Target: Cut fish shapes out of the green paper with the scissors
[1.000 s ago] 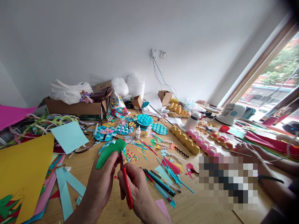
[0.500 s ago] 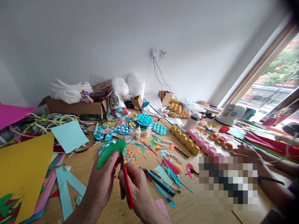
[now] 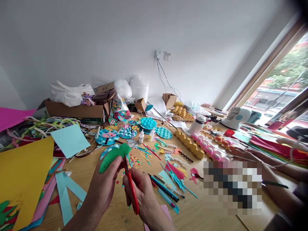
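My left hand [image 3: 106, 183] pinches a green paper piece [image 3: 111, 158] with a rounded outline, holding it above the table. Red-handled scissors [image 3: 132, 189] are in my right hand [image 3: 141, 192], their blades pointing up at the right edge of the green paper. Just behind the hands lie a scatter of small coloured paper dots [image 3: 134, 160] and a blue wavy-patterned disc [image 3: 109, 150], partly hidden by the green paper. Pens [image 3: 166, 189] rest on the table right of my right hand.
Yellow paper [image 3: 26, 179] and light blue sheets [image 3: 70, 140] lie left. Glue bottles [image 3: 141, 137], decorated blue discs [image 3: 107, 137] and egg-carton strips [image 3: 189, 144] stand or lie farther back. Another person's arms [image 3: 271, 173] reach in at the right, beside a pixelated area.
The scissors and my right hand have shifted slightly, with the handles tilting a little to the right. The whole view has moved slightly. The other person's hands have moved left.
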`<state>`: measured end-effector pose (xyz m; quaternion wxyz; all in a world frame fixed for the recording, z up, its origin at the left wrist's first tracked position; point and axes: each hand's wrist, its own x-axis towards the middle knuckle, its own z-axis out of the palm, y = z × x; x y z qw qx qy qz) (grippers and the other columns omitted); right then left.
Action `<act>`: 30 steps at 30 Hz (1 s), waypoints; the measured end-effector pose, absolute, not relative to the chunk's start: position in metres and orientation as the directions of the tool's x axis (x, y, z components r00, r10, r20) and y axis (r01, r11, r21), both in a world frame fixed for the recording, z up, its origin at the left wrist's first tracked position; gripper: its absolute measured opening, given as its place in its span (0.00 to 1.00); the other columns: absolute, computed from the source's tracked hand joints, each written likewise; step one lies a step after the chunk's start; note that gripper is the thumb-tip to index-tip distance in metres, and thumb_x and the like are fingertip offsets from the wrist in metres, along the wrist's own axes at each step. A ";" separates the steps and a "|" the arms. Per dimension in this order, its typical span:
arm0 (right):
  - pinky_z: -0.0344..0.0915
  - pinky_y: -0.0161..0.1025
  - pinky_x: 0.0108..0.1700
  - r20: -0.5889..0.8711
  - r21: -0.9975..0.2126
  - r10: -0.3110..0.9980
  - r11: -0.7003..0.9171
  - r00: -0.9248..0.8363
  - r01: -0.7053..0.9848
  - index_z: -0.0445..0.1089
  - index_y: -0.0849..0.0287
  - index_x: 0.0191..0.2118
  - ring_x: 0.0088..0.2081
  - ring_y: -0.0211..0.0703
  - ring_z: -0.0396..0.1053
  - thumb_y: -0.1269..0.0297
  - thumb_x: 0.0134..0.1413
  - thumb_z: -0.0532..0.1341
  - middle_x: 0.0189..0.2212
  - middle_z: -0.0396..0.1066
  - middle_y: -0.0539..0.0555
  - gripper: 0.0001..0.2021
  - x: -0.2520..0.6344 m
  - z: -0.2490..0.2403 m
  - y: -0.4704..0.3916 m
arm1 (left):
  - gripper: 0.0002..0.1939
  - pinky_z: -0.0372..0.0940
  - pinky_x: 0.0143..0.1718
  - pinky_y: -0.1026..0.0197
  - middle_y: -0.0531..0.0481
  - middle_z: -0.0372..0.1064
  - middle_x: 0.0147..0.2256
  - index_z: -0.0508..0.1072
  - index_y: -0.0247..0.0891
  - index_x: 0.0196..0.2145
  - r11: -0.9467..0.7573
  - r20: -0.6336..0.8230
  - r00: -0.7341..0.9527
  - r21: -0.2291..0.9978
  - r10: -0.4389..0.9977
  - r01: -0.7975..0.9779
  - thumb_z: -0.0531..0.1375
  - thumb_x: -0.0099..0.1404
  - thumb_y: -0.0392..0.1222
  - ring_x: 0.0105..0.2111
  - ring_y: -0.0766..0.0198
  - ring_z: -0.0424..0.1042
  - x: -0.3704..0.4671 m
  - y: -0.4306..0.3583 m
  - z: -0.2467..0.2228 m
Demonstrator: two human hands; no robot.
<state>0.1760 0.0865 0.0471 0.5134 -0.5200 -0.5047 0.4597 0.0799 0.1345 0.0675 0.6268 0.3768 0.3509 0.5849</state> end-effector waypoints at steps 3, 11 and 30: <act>0.48 0.29 0.17 0.054 -0.995 0.996 0.048 0.068 0.088 0.55 0.56 0.22 0.15 0.31 0.52 0.48 0.56 0.58 0.13 0.50 0.42 0.21 0.179 0.043 0.086 | 0.06 0.71 0.36 0.56 0.53 0.76 0.27 0.78 0.44 0.26 0.025 0.008 0.069 0.886 0.998 -0.464 0.68 0.50 0.46 0.30 0.57 0.74 0.080 0.135 0.066; 0.46 0.30 0.20 0.073 -0.985 0.993 0.057 0.095 0.164 0.56 0.57 0.21 0.18 0.31 0.49 0.55 0.57 0.58 0.14 0.51 0.43 0.18 0.184 0.039 0.085 | 0.07 0.71 0.33 0.58 0.52 0.76 0.26 0.80 0.43 0.25 0.042 0.001 0.092 0.885 0.996 -0.463 0.70 0.48 0.47 0.28 0.58 0.74 0.079 0.137 0.065; 0.42 0.32 0.21 0.023 -0.973 0.999 0.015 0.029 0.229 0.55 0.57 0.21 0.19 0.31 0.45 0.62 0.54 0.58 0.16 0.46 0.42 0.14 0.198 0.053 0.081 | 0.12 0.73 0.31 0.61 0.52 0.79 0.25 0.80 0.37 0.26 0.082 -0.043 0.094 0.888 0.995 -0.453 0.72 0.44 0.46 0.27 0.60 0.75 0.074 0.141 0.066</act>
